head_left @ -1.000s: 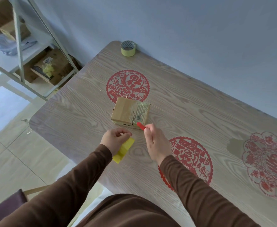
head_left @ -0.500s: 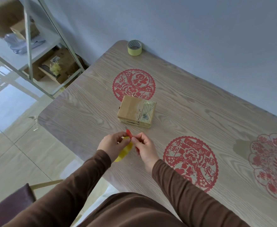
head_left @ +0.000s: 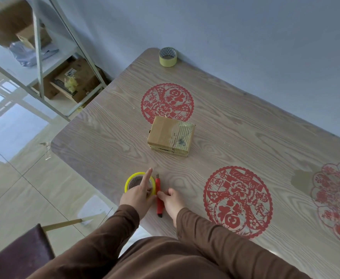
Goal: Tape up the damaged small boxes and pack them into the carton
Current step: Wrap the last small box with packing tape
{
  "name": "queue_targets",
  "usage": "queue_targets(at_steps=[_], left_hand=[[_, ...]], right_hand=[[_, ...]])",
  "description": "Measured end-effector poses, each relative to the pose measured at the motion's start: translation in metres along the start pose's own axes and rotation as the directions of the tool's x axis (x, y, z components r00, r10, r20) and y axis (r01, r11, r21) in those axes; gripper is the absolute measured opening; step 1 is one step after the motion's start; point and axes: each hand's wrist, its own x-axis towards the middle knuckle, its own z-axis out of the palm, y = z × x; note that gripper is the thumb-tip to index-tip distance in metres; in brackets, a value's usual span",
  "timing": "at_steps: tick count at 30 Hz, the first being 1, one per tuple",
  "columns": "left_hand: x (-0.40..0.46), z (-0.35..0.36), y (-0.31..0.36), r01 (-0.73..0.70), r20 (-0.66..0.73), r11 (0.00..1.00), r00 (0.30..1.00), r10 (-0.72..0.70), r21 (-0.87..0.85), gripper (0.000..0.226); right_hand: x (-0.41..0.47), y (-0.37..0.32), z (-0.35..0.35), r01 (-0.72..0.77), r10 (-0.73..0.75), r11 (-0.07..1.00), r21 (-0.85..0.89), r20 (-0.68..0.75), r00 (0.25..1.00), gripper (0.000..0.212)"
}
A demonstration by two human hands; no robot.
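Observation:
A small cardboard box point(head_left: 171, 137), partly covered in tape, lies in the middle of the wooden table point(head_left: 108, 141). A yellow tape roll point(head_left: 129, 179) lies flat near the table's front edge. My left hand point(head_left: 139, 195) sits on top of it, index finger stretched across the roll and thumb at its right rim. A red utility knife point(head_left: 159, 208) lies right beside the roll, blade tip pointing away from me. My right hand point(head_left: 172, 200) pinches the knife at its middle. No carton stands on the table.
A second tape roll point(head_left: 168, 57) stands at the table's far corner by the wall. Red paper-cut decorations point(head_left: 237, 200) lie flat under the table's cover. A metal shelf with cardboard cartons point(head_left: 74, 81) stands to the left; a dark chair point(head_left: 18, 252) is at lower left.
Both hands drew back from the box toward me. The tape roll, earlier held on edge, now lies flat on the table, and the knife now lies beside it.

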Motion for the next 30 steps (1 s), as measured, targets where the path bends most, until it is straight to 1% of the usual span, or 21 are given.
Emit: queue_targets(at_steps=[1,2,3,4,5,6,7,8,9,10,11,12,14,16,18,21,24,26,30], left_hand=[[0.000,0.003,-0.004,-0.011,0.021,1.000,1.000,0.011,0.006,0.091],[0.000,0.003,-0.007,-0.022,0.033,1.000,0.999,0.021,0.009,0.092],[0.001,-0.001,-0.009,-0.025,0.027,1.000,0.999,0.025,0.003,0.092],[0.004,-0.007,-0.009,-0.030,-0.012,0.999,0.999,0.030,-0.025,0.089],[0.010,-0.014,-0.008,-0.057,-0.086,0.996,0.995,0.051,-0.064,0.082],[0.016,-0.023,-0.007,-0.114,-0.187,0.989,0.978,0.095,-0.094,0.075],[0.026,-0.032,-0.003,-0.182,-0.283,0.979,0.947,0.150,-0.091,0.070],[0.039,-0.040,0.002,-0.235,-0.358,0.970,0.912,0.199,-0.060,0.068],[0.052,-0.046,0.010,-0.264,-0.400,0.964,0.886,0.236,-0.016,0.068],[0.066,-0.051,0.020,-0.279,-0.418,0.960,0.869,0.266,0.029,0.072],[0.078,-0.055,0.031,-0.290,-0.412,0.954,0.862,0.294,0.073,0.079],[0.088,-0.058,0.044,-0.298,-0.379,0.948,0.869,0.319,0.114,0.086],[0.105,-0.058,0.062,-0.311,-0.269,0.931,0.895,0.355,0.192,0.095],[0.115,-0.051,0.068,-0.318,-0.201,0.917,0.908,0.367,0.241,0.093],[0.122,-0.045,0.068,-0.315,-0.193,0.916,0.911,0.365,0.247,0.085],[0.126,-0.039,0.064,-0.313,-0.231,0.916,0.899,0.371,0.251,0.079],[0.128,-0.038,0.063,-0.309,-0.261,0.914,0.890,0.375,0.262,0.079],[0.127,-0.037,0.065,-0.278,-0.269,0.918,0.896,0.354,0.283,0.079],[0.129,-0.034,0.070,-0.218,-0.261,0.928,0.917,0.301,0.302,0.086]], right_hand=[[-0.001,0.000,-0.006,0.054,-0.054,0.985,-0.164,0.003,0.999,0.023],[-0.001,-0.001,-0.012,0.104,-0.104,0.948,-0.302,0.016,0.994,0.021],[-0.001,-0.004,-0.020,0.151,-0.158,0.911,-0.385,0.012,0.987,0.015],[0.001,-0.009,-0.029,0.196,-0.227,0.890,-0.411,-0.028,0.973,0.014],[0.002,-0.016,-0.040,0.253,-0.313,0.887,-0.387,-0.102,0.944,0.013],[0.005,-0.025,-0.050,0.321,-0.404,0.878,-0.356,-0.190,0.895,0.013],[0.008,-0.035,-0.061,0.397,-0.506,0.841,-0.367,-0.275,0.817,0.017],[0.013,-0.046,-0.072,0.457,-0.609,0.776,-0.434,-0.327,0.723,0.022],[0.020,-0.055,-0.080,0.488,-0.693,0.702,-0.519,-0.339,0.636,0.029],[0.026,-0.064,-0.088,0.499,-0.754,0.631,-0.594,-0.319,0.574,0.037],[0.031,-0.071,-0.093,0.499,-0.792,0.569,-0.653,-0.272,0.547,0.045],[0.036,-0.076,-0.097,0.490,-0.809,0.522,-0.698,-0.224,0.543,0.050],[0.043,-0.083,-0.101,0.458,-0.806,0.464,-0.758,-0.148,0.573,0.052],[0.049,-0.084,-0.102,0.428,-0.802,0.415,-0.803,-0.101,0.589,0.049],[0.054,-0.084,-0.102,0.426,-0.804,0.400,-0.812,-0.087,0.589,0.043],[0.057,-0.082,-0.100,0.424,-0.804,0.399,-0.813,-0.088,0.588,0.038],[0.059,-0.081,-0.094,0.409,-0.781,0.441,-0.799,-0.117,0.613,0.038],[0.059,-0.082,-0.089,0.409,-0.762,0.468,-0.783,-0.124,0.635,0.040],[0.060,-0.087,-0.082,0.430,-0.755,0.503,-0.750,-0.140,0.640,0.040]])
